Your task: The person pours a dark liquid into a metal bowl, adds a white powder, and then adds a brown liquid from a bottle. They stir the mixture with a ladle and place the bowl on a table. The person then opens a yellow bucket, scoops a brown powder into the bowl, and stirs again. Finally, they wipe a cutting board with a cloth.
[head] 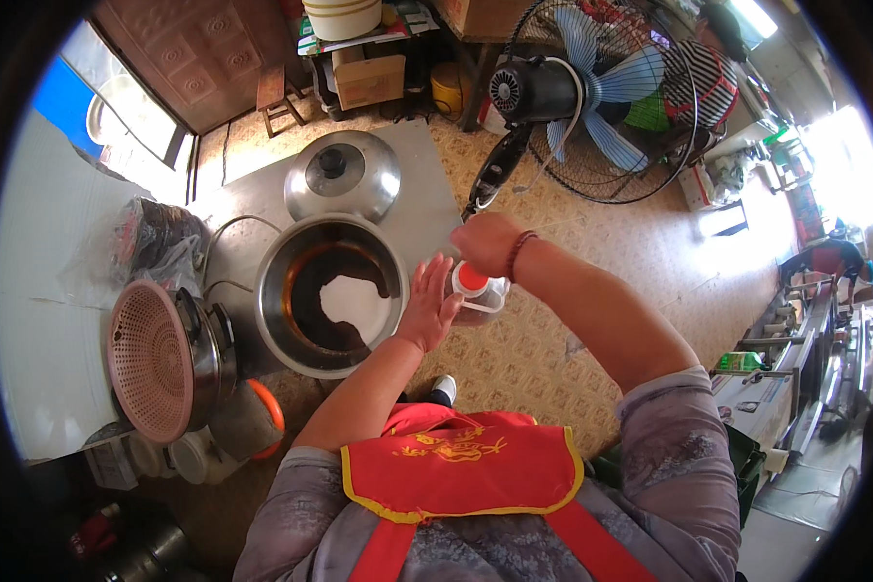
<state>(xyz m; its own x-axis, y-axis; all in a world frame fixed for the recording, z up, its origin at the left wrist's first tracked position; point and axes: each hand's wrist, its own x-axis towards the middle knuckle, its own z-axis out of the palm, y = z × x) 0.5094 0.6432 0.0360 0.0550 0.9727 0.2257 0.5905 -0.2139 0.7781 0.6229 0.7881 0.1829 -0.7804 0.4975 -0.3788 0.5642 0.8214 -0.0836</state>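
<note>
A steel pot (269, 313) sits before me on a metal-topped table (422, 189). Inside it are dark liquid (313, 269) and a heap of white granules (353, 302). My left hand (429, 309) is at the pot's right rim, fingers stretched, its thumb side against a clear plastic jug (480, 300). The jug has a red cap (473, 276) and a pale handle. Curled just above the cap is my right hand (489, 240); what lies inside its fingers is hidden. A domed steel lid (371, 174) with a black knob rests behind the pot.
A pedestal fan (538, 91) stands ahead to the right. At the left are a pink colander (153, 356), a steel pot (211, 356) and plastic-wrapped goods (156, 236). A wooden stool (270, 91) stands beyond the table. One person (702, 80) is behind the fan, another (829, 258) far right.
</note>
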